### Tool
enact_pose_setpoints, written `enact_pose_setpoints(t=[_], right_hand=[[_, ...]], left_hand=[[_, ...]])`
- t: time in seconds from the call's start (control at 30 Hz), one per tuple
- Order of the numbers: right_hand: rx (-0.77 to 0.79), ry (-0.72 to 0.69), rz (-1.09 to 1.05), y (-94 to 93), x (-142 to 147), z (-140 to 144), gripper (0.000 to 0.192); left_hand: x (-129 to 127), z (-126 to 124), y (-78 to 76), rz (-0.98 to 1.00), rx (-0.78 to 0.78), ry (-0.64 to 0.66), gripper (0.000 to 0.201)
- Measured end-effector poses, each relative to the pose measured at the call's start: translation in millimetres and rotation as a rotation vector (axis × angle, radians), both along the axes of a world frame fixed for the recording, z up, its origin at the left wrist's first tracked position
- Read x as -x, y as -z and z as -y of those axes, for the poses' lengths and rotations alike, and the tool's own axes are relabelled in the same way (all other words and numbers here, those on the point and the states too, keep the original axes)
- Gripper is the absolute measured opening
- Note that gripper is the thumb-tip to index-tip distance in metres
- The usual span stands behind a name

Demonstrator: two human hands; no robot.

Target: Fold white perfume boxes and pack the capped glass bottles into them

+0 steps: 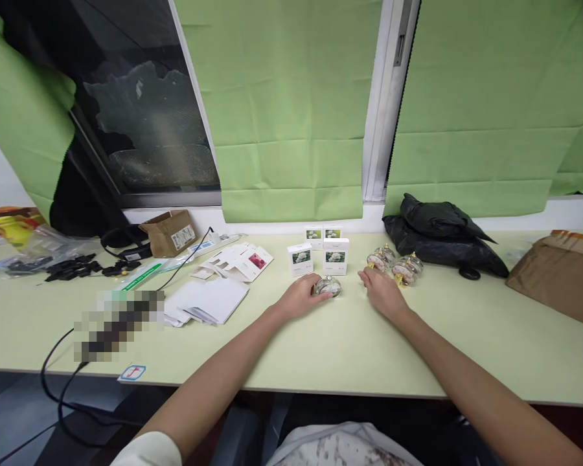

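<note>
My left hand [298, 298] is closed around the left side of a small, round, clear glass jar [329, 286] with a silvery look, resting on the table. Its thumb lies along the jar's near side. My right hand [383, 292] is a little to the right, low over the table, with its fingers loosely bent and nothing visible in them. Just beyond it sit similar round jars with gold trim and pinkish labels, one at the back [381, 257] and one to the right [408, 268]. Behind the left hand's jar stand several small white boxes with flower pictures, including a front one [335, 257].
Flat white cartons [214, 299] and printed cartons [243, 261] lie to the left, near a black cable [184, 260]. An opened cardboard box [168, 234] and black parts [75, 266] are farther left. Black plastic bags [442, 236] and a brown carton [558, 275] occupy the right.
</note>
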State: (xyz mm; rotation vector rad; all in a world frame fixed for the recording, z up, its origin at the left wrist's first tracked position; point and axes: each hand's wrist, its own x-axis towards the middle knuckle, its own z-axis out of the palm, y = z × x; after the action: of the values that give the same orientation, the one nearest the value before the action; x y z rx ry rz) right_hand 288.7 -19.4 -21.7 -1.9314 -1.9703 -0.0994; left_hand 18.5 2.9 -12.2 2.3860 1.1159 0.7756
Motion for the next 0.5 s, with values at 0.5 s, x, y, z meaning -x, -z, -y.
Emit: enact_pose_setpoints(t=[0.5], right_hand=[[0.055,0.282,0.230,3.3,-5.8,5.1,0.043]], left_hand=[[0.5,1.7,-1.9,0.010,0.035,-0.002,0.044]])
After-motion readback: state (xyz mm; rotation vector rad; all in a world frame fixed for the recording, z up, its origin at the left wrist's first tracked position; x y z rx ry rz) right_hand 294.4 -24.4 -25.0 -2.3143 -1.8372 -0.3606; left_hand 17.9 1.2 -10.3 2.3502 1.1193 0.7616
